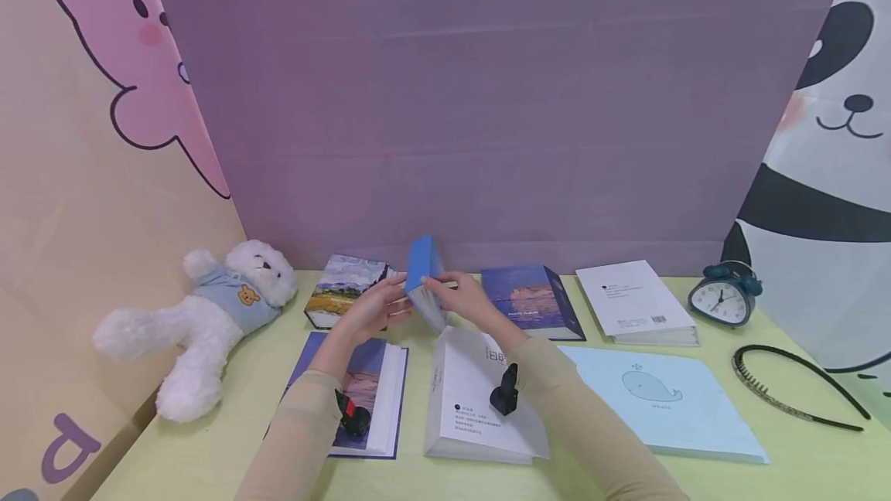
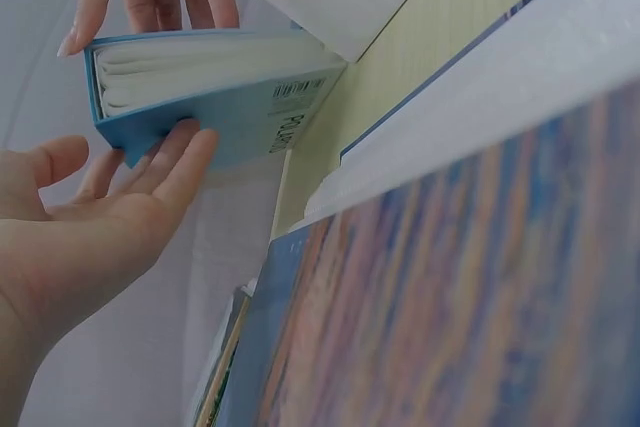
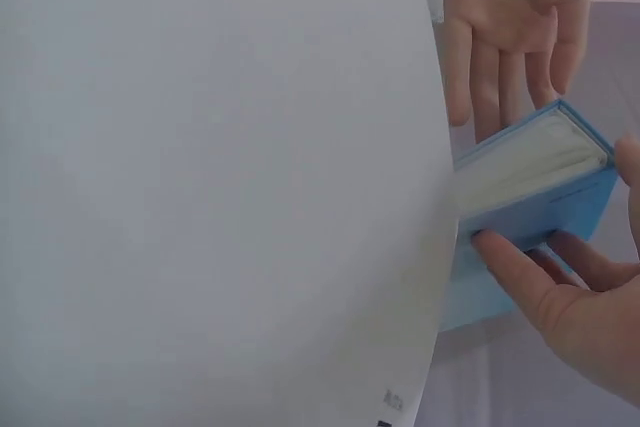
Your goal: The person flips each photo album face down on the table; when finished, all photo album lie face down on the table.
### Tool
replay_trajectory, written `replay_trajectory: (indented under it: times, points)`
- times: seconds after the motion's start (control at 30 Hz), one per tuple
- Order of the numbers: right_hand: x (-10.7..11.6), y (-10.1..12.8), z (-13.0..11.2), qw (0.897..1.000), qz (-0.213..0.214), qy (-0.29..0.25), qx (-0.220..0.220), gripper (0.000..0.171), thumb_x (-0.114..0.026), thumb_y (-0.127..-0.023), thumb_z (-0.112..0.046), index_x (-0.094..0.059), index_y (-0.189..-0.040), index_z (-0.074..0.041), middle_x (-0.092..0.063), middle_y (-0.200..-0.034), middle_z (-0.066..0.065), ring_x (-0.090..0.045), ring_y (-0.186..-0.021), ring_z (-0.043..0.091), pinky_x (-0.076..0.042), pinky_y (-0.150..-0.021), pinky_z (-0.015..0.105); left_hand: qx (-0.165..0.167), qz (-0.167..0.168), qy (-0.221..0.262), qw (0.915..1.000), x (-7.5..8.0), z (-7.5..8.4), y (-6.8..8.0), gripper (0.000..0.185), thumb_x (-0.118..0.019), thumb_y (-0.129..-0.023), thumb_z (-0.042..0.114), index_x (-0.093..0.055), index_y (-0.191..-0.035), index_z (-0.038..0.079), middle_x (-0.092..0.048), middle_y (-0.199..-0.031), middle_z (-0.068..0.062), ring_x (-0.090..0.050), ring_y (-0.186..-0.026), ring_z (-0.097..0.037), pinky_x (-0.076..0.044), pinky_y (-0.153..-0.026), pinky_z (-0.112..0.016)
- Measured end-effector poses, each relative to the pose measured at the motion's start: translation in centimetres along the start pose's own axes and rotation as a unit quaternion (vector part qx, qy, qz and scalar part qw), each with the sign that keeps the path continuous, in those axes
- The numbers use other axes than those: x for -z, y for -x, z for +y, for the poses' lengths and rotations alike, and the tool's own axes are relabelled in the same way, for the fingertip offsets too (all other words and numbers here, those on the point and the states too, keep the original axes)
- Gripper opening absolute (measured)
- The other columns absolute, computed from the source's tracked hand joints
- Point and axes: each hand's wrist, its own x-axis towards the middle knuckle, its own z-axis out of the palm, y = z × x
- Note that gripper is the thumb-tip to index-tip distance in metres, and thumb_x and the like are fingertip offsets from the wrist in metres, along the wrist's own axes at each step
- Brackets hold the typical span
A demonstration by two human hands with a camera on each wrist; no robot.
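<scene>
A small blue photo album [image 1: 421, 261] stands on end, tilted, between the two hands near the back of the table. Its white pages and a barcode on the cover show in the left wrist view. My left hand [image 1: 372, 311] touches one cover with extended fingers, its thumb held away from the album. On the opposite side, my right hand [image 1: 473, 300] holds the album, thumb by the spine and fingertips against the cover. Just in front lies a thick white book [image 1: 487, 408]. Beneath the left forearm is a purple-blue album [image 1: 365, 385], partly hidden.
Along the back lie a landscape-painted book [image 1: 341, 288], a dark blue photo album [image 1: 525, 296] and a white book [image 1: 633, 296]. A plush bear [image 1: 237, 300] leans at left. On the right are a whale-printed light blue book [image 1: 668, 408], an alarm clock [image 1: 722, 300] and a headband [image 1: 780, 400].
</scene>
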Motion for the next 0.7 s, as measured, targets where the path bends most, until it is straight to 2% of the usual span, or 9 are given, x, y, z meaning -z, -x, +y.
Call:
replay_trajectory:
  times: [0.2, 0.33, 0.57, 0.7]
  points:
    - [-0.1, 0.3, 0.0, 0.999, -0.009, -0.041, -0.003, 0.075, -0.057, -0.093, -0.037, -0.018, -0.15, -0.007, -0.041, -0.14, 0.024, -0.053, -0.118, 0.039, -0.051, -0.091, 0.045, -0.002, -0.01, -0.013, 0.9999, -0.2, -0.1, 0.0, 0.048, -0.034, -0.104, 0.024, -0.021, -0.15, 0.021, -0.019, -0.156, -0.009, -0.023, -0.141, -0.035, -0.026, -0.112, -0.055]
    - [0.2, 0.7, -0.2, 0.999, -0.016, -0.04, 0.012, 0.068, -0.054, -0.095, -0.031, -0.02, -0.15, -0.009, -0.037, -0.144, 0.023, -0.046, -0.125, 0.039, -0.048, -0.096, 0.046, 0.0, -0.007, -0.03, 0.9995, -0.5, 0.0, -0.1, 0.048, -0.034, -0.104, 0.027, -0.021, -0.15, 0.025, -0.02, -0.156, -0.007, -0.025, -0.141, -0.034, -0.028, -0.111, -0.054]
    - [0.4, 0.5, -0.2, 0.998, -0.027, -0.002, 0.06, 0.057, -0.049, -0.098, -0.027, -0.027, -0.148, -0.011, -0.031, -0.149, 0.022, -0.041, -0.129, 0.042, -0.045, -0.099, 0.048, 0.014, 0.008, -0.035, 0.9993, -0.9, -0.1, -0.2, 0.047, -0.031, -0.104, 0.027, -0.025, -0.149, 0.014, -0.023, -0.155, -0.011, -0.028, -0.14, -0.032, -0.029, -0.11, -0.053]
    - [0.5, 0.5, -0.1, 0.997, -0.026, 0.023, 0.07, 0.053, -0.046, -0.1, -0.027, -0.03, -0.147, -0.01, -0.031, -0.149, 0.02, -0.04, -0.13, 0.04, -0.043, -0.102, 0.048, 0.02, 0.013, -0.05, 0.9985, -1.1, -0.3, -0.3, 0.047, -0.035, -0.103, 0.023, -0.025, -0.149, 0.014, -0.03, -0.152, -0.014, -0.034, -0.137, -0.033, -0.031, -0.109, -0.052]
